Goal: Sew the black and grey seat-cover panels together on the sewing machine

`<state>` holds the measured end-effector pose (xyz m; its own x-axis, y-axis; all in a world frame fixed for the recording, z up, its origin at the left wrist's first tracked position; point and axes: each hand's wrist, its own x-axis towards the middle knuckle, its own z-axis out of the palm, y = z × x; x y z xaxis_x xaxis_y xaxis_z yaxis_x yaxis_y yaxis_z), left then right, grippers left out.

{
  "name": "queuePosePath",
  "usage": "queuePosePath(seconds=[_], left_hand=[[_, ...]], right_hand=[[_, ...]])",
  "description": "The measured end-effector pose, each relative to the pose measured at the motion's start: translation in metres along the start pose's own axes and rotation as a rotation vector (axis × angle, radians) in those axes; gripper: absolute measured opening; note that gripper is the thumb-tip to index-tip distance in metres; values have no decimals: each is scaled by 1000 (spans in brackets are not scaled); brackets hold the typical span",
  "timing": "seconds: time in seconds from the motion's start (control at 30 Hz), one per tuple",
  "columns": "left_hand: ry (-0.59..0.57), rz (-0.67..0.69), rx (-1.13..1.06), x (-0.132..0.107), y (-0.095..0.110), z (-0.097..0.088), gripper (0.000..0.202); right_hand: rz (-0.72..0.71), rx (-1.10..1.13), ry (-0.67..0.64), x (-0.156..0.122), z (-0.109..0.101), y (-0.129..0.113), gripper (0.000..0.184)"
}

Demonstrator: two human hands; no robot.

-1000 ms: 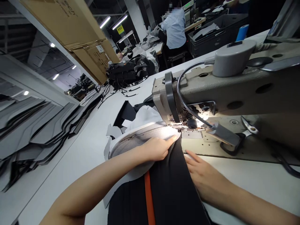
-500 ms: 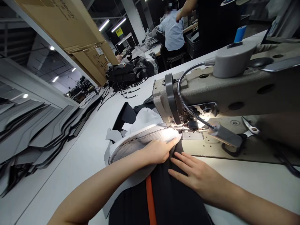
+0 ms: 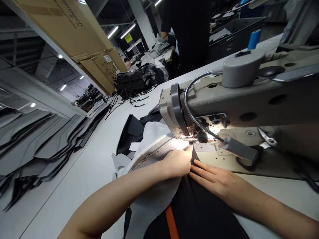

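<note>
Cloth [image 3: 199, 207] lies beneath the left fingers [image 3: 188, 153] — under the outstretched right fingers [image 3: 204, 172] too.

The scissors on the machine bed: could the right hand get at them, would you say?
Probably yes; the right hand lies flat on the black fabric nearby, though the lamp partly blocks the scissors.

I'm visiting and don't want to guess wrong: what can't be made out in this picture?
All in the head view:
- Grip of the left hand: the curled fingers are tucked beneath it, so pinching or pressing is unclear.
- Machine: any needle is lost among tiny parts and glare.
- Black cloth: its near end is cut off by the bottom edge.
- Sign: writing too small and blurred.
- Person in black: head cut off by the top edge.
</note>
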<state>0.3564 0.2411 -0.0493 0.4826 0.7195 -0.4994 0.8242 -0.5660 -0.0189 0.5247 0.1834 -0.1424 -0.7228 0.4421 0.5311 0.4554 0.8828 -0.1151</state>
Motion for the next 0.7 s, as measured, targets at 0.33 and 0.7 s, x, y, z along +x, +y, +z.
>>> queuePosePath(seconds=[0.33,0.7], left_hand=[[39,10,151,-2,-6,-5,66],[149,-138,155,-59,-20,16,70]], right_hand=[[124,-144,88,22,20,-20,41],[56,92,-24,16,3,-6,35]])
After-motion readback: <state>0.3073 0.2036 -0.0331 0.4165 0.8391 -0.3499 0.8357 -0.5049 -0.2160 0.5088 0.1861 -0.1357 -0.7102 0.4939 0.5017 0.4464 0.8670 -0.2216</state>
